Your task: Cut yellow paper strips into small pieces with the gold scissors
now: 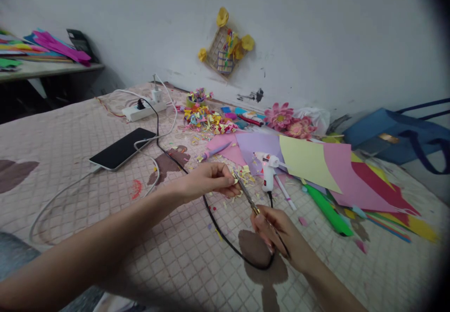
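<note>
My right hand [272, 230] is closed around the handles of metal scissors [248, 196], whose blades point up and left. Their tip is at the fingertips of my left hand [218, 181], which is pinched on a small pale yellow paper piece [235, 177]. Just beyond both hands, pale yellow paper scraps [248, 176] lie scattered on the quilted cloth. A white glue gun [269, 174] stands behind the scissors, near purple paper [258, 148] and a pale yellow sheet [307, 159].
A black cable [225, 239] loops beneath my hands. To the left lie a tablet [123, 149] and a power strip [144, 110]. Behind are a pile of paper bits [206, 119] and pink flowers [279, 116]. At right are a green cutter [326, 209] and a blue bag [386, 131].
</note>
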`<state>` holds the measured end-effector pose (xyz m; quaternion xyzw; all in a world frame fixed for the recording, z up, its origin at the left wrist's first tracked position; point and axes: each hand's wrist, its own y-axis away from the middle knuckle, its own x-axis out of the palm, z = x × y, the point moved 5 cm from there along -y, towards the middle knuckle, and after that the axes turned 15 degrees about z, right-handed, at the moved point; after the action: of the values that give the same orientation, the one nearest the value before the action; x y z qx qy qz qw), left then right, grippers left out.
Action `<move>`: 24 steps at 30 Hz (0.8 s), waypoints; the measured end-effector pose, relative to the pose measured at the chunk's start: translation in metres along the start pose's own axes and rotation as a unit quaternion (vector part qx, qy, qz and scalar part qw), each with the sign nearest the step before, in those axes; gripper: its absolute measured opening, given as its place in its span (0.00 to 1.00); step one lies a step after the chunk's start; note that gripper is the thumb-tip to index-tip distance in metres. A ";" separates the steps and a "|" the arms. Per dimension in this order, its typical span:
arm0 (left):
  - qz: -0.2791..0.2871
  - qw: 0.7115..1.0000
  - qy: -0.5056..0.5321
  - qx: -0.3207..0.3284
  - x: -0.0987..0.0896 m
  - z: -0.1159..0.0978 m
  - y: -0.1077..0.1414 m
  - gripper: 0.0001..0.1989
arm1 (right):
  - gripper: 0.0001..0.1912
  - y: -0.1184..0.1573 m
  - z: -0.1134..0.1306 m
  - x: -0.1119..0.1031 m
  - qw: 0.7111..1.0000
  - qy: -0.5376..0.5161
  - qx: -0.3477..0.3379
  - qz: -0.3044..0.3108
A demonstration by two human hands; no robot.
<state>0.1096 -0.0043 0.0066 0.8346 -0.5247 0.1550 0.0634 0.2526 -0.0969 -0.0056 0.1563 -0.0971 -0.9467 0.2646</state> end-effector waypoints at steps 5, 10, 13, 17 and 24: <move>0.004 1.000 0.000 0.000 -0.001 0.001 0.000 0.09 | 0.23 0.000 0.002 -0.001 1.000 0.005 0.002 -0.001; 0.002 1.000 -0.002 0.001 -0.002 0.003 -0.001 0.09 | 0.23 0.000 0.002 -0.001 1.000 0.016 -0.006 -0.006; 0.004 1.000 -0.002 0.000 -0.002 0.003 -0.001 0.09 | 0.22 0.000 0.001 -0.001 1.000 0.019 -0.005 -0.007; 0.000 1.000 -0.003 -0.002 -0.001 0.002 0.000 0.08 | 0.22 0.000 0.000 -0.002 1.000 0.030 -0.004 -0.006; -0.002 1.000 0.000 -0.003 -0.001 0.002 0.000 0.09 | 0.22 0.001 0.003 -0.003 0.999 0.052 -0.004 -0.012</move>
<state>0.1100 -0.0038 0.0045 0.8353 -0.5239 0.1534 0.0661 0.2545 -0.0961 -0.0016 0.2049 -0.0773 -0.9408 0.2587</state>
